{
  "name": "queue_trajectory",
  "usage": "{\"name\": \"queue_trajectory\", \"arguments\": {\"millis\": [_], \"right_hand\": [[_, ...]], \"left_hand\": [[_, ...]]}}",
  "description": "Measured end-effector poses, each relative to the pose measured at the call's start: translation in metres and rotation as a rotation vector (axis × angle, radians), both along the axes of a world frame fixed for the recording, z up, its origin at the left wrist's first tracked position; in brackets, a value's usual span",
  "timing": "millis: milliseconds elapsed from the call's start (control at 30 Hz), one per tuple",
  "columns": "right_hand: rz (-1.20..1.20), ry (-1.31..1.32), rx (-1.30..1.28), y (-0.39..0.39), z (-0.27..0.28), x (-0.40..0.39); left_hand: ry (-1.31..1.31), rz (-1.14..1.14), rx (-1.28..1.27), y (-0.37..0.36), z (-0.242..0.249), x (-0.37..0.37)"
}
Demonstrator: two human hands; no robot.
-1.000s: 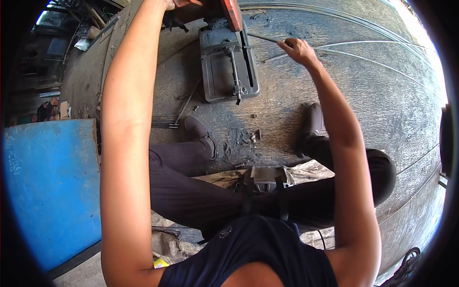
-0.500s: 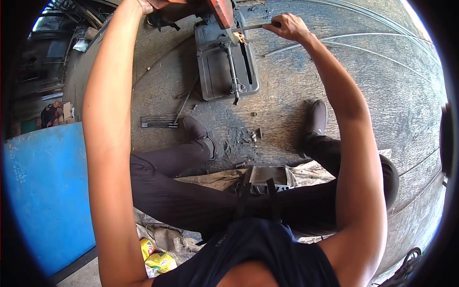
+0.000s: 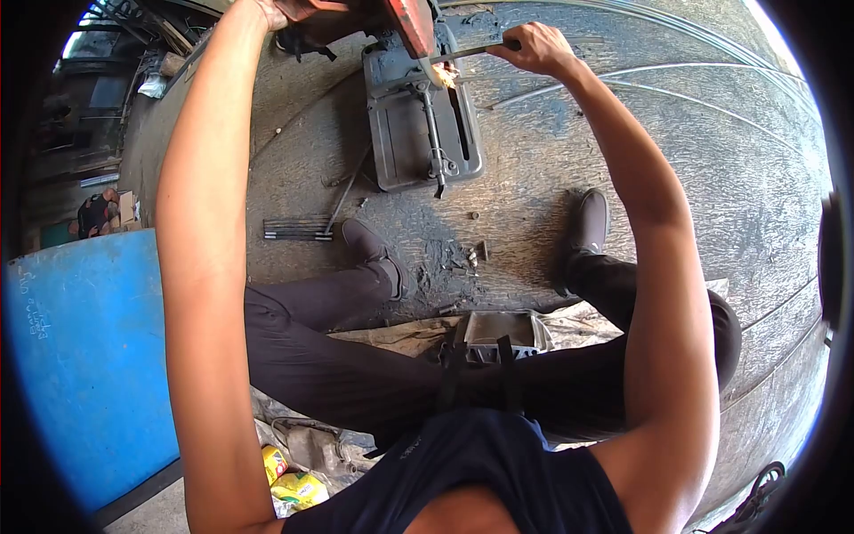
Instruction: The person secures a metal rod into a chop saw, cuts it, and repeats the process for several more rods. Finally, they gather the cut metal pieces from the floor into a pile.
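1 head-worn camera looks forward and down at the hands [image 3: 535,49].

Gripping a thin rod [image 3: 471,52] in the right hand [image 3: 536,48], near bright sparks [image 3: 444,75] at the red guard [image 3: 411,27], above a metal base [image 3: 405,133].

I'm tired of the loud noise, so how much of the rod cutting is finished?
Done, it seems: short rods lie in a row on the floor, maybe cut already. In hand: the right hand holds a rod at the red saw, and sparks show cutting under way. Left: this cut, and perhaps the long rods on the floor. I can't tell how many are needed.
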State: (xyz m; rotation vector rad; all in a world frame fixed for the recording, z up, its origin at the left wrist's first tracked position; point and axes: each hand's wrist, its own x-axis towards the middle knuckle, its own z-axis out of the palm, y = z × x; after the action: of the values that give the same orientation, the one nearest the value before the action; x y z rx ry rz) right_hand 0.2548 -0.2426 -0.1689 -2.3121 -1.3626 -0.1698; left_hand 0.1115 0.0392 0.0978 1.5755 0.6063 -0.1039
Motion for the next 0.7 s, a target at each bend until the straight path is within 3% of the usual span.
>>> {"name": "queue_trajectory", "arguments": {"millis": [333, 533, 633, 700], "right_hand": [[-0.008, 0.012, -0.002, -0.001, 0.008, -0.002], [-0.01, 0.06, -0.043, -0.01, 0.015, -0.011], [0.076, 0.456, -0.105, -0.028, -0.003, -0.006], [0.053, 0.673, 0.096, -0.054, -0.015, -0.016]], "left_hand": [[0.005, 0.109, 0.053, 0.0, -0.001, 0.0], [0.009, 0.054, 0.027, 0.003, -0.001, 0.001], [0.006, 0.089, 0.01, 0.008, -0.005, 0.003], [-0.007, 0.059, -0.031, 0.012, -0.006, 0.003]]}}
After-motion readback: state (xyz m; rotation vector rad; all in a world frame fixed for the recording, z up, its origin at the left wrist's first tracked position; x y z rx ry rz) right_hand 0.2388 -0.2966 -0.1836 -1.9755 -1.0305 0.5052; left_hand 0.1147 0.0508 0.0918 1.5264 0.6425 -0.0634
